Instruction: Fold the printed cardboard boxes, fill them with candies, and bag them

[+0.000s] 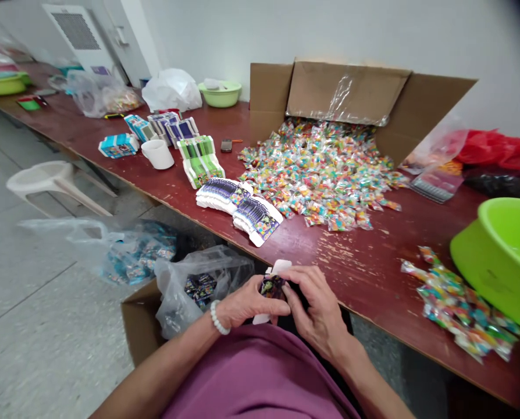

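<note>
Between my two hands, in front of my body, is a small dark printed carton [272, 286] with white flaps sticking out at its top and bottom. My left hand [253, 302], a bracelet of pale beads on its wrist, grips the carton from the left. From the right, my right hand [314, 302] closes on it with thumb and fingers at its edge. Fanned stacks of flat purple cartons [255, 215] lie on the table just beyond. Behind them spreads a heap of wrapped candies [325, 169], spilling from a cardboard box [347, 90] on its side.
A green basin [499, 262] and a smaller candy pile [460, 305] are on the right. Green carton stacks [200, 160] and a white mug [157, 154] stand left on the red table [351, 262]. Below are an open plastic bag [173, 297] with dark packets and a white stool [46, 174].
</note>
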{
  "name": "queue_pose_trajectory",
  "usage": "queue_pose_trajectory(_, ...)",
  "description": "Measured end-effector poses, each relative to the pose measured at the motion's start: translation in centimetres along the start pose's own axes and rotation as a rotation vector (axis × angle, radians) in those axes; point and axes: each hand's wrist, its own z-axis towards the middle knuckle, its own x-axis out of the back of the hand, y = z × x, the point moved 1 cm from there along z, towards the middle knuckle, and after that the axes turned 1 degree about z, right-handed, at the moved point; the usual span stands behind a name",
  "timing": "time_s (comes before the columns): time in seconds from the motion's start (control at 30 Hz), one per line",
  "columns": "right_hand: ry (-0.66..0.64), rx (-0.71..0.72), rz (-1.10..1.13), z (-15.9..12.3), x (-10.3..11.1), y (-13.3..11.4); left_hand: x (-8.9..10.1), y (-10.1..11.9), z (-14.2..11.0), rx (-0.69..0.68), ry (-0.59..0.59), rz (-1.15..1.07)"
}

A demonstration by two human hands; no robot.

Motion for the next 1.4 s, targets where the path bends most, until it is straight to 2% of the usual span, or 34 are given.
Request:
queue_pose_trajectory(0.1, -0.124, 0.015, -0.036, 0.8, 0.2, 0.3, -0.3, 0.9, -0.2, -0.022, -0.048, 0.164)
queue_pose_trajectory(0.23, -0.279, -0.071, 0.040, 0.9, 0.9, 0.4, -0.3, 1.5, -0.3, -0.026, -0.128, 0.252)
queue_pose_trajectory(0.4, -0.424, -0.156, 0.147, 0.7, 1.9, 0.5, -0.6, 1.5, -0.3, -0.001, -0.122, 0.319)
queue_pose_trajectory(0.53, -0.512, -0.230, 0.262, 0.7, 1.9, 0.8, -1.3, 1.0, -0.2, 0.135, -0.158, 0.194)
queue_pose_trajectory(0.6, -0.417, -0.250, 0.323, 0.6, 1.5, 1.1, -1.5, 0.7, 0.0, 0.154, -0.119, 0.106)
queue_pose_trajectory(0.7, -0.067, -0.279, 0.206, 0.3, 0.7, 1.5, -1.4, 0.4, 0.4, 0.093, 0.042, 0.086)
queue_pose_trajectory(0.73, 0.013, -0.294, 0.176, 0.1, 0.4, 1.7, -1.4, 0.4, 0.5, 0.086, 0.085, 0.079)
queue_pose_trajectory(0.77, 0.038, -0.316, 0.185, 0.0, 0.1, 1.9, -1.3, 0.4, 0.6, 0.088, 0.114, 0.066)
queue_pose_trajectory(0.87, -0.036, -0.394, 0.318, -0.2, -0.5, 2.6, -1.3, 0.6, 0.7, 0.058, 0.146, 0.093)
queue_pose_trajectory(1.0, -0.011, -0.492, 0.300, -0.3, -0.2, 3.5, -1.0, 0.6, 0.5, -0.105, 0.205, 0.146)
queue_pose_trajectory(1.07, -0.031, -0.535, 0.351, -0.4, -0.4, 3.6, -0.9, 0.5, 0.2, -0.145, 0.280, 0.111)
queue_pose_trajectory(1.13, 0.017, -0.581, 0.487, -0.5, -1.0, 3.5, -1.2, 0.3, -0.1, -0.165, 0.354, 0.075)
queue_pose_trajectory(1.2, 0.131, -0.613, 0.619, -0.7, -1.8, 3.2, -1.6, 0.3, -0.4, -0.186, 0.399, 0.026)
queue_pose_trajectory(1.3, 0.231, -0.587, 0.692, -0.9, -2.7, 2.7, -1.9, 0.4, -0.6, -0.219, 0.413, 0.019)
queue_pose_trajectory(1.4, 0.228, -0.565, 0.693, -0.8, -2.7, 2.7, -1.5, 0.4, -0.5, -0.214, 0.374, 0.086)
